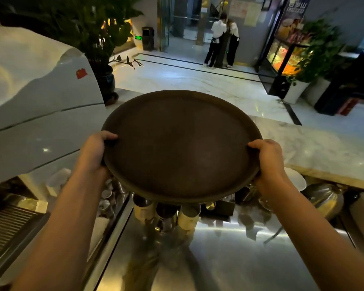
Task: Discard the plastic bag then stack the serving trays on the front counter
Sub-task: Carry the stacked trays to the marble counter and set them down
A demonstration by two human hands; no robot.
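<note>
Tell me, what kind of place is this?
Probably a restaurant's service counter facing a lobby. Both hands hold a round tray over a steel worktop crowded with cups, beside a marble counter. Beyond it, two aproned staff stand near a lit food poster.

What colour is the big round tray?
Dark brown, plain, no pattern. The head view shows the tray best.

Single head cam, wide-angle, looking forward and down from close behind both hands: left hand (94, 151), right hand (268, 159). Steel worktop (250, 255) below them, lobby floor (198, 80) beyond.
</note>
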